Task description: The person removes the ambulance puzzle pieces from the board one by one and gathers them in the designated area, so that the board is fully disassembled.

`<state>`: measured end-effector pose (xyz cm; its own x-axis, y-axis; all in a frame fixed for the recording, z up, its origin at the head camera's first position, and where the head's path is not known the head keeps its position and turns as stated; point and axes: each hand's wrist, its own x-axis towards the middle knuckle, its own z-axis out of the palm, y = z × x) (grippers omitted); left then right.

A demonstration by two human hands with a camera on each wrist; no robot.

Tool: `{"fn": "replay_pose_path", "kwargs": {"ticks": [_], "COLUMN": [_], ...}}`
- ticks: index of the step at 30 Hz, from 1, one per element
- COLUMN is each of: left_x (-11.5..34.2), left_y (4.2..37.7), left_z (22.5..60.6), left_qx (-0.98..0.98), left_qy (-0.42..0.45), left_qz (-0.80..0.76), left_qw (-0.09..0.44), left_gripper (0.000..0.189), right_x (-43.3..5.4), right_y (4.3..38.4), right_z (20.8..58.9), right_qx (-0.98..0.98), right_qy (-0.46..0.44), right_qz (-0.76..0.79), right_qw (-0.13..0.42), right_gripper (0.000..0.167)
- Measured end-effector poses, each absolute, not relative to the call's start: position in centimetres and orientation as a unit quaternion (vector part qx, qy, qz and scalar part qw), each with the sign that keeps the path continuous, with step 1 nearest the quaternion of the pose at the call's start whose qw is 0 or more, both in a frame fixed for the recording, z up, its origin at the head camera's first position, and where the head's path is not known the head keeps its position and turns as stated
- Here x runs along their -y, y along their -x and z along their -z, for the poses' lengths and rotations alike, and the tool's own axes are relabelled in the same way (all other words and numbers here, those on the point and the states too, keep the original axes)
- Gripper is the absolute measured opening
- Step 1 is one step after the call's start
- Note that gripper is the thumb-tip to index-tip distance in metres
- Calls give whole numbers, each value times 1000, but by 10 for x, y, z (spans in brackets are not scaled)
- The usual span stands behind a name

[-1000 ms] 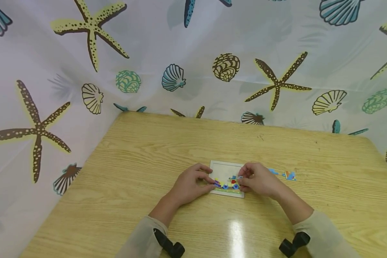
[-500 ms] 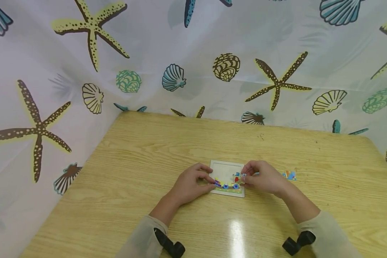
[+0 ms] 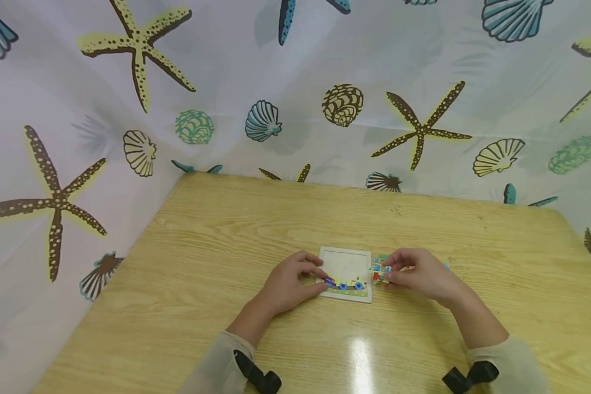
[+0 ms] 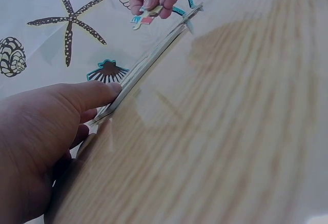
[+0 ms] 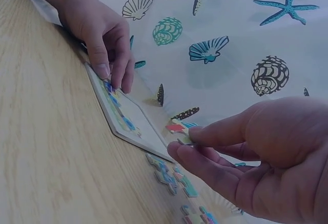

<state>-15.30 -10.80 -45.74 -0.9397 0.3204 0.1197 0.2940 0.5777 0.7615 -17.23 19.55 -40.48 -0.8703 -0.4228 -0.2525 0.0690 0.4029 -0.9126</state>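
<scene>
Right hand (image 3: 421, 276) is pinching a colourful puzzle piece (image 5: 179, 128) just off the puzzle tray's (image 3: 347, 261) right edge, left hand (image 3: 288, 284) is pressing fingertips on its left edge.

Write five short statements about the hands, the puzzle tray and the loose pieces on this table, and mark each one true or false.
1. The right hand pinches a puzzle piece off the table. True.
2. The left hand lies flat on the table, far from the puzzle tray. False: its fingertips rest on the tray's left edge.
3. The tray is completely filled with pieces. False: only the bottom row is filled; the rest is bare white.
4. Loose pieces lie on the wooden table beside the tray's right edge. True.
5. The held piece is already pressed into the tray. False: the right hand holds it just right of the tray, above the table.
</scene>
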Motion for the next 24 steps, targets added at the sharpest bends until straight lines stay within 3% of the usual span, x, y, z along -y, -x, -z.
{"fn": "replay_pose_path", "kwargs": {"ticks": [11, 24], "left_x": [111, 110], "left_y": [153, 153], "left_z": [458, 458], "left_qx": [-886, -887], "left_qy": [-183, -180], "left_qz": [-425, -426], "left_qw": [10, 12], "left_gripper": [14, 16], "right_x": [-207, -237], "right_y": [175, 184], "right_z": [398, 394], "right_qx": [-800, -827], "right_qy": [101, 86], "right_qz": [534, 501], "right_qw": [255, 241], "right_gripper": [26, 27]}}
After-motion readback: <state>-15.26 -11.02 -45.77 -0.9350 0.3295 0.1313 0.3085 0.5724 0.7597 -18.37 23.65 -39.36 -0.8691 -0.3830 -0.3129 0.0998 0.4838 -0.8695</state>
